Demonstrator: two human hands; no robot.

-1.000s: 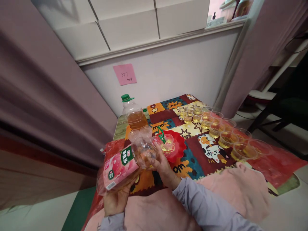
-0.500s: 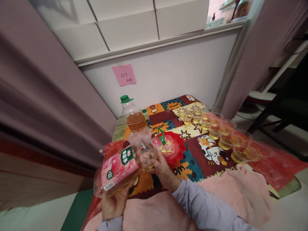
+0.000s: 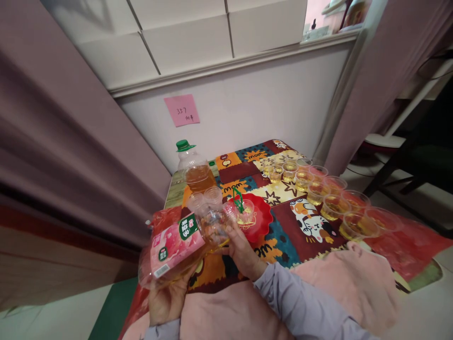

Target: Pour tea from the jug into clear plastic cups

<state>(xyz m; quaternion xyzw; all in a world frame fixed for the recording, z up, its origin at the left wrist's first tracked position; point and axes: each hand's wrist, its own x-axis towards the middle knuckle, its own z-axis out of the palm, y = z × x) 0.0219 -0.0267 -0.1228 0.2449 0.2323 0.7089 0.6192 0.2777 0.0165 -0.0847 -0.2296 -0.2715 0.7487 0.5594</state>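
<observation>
A large clear plastic drink bottle [image 3: 179, 248] with a pink label lies tilted in both hands, its neck end toward the upper right. My left hand [image 3: 168, 295] supports the label end from below. My right hand [image 3: 244, 248] is closed around the bottle near its neck. Amber liquid shows along the lower side of the bottle. Just beyond the neck, a clear plastic cup [image 3: 250, 208] with a bent green piece [image 3: 238, 200] in it stands on a red scalloped plate [image 3: 260, 231]. Whether liquid is leaving the bottle mouth, I cannot tell.
Several clear cups [image 3: 336, 208] of yellow liquid stand in rows on the right of the patterned tablecloth [image 3: 279, 236]. Behind the held bottle are a green-capped jug [image 3: 200, 177] of amber liquid and clear stacked cups [image 3: 212, 194]. A red plastic bag [image 3: 166, 217] lies at left.
The bottle has tipped slightly, and its amber liquid shows more toward the neck. Both hands keep their hold in nearly the same place.
</observation>
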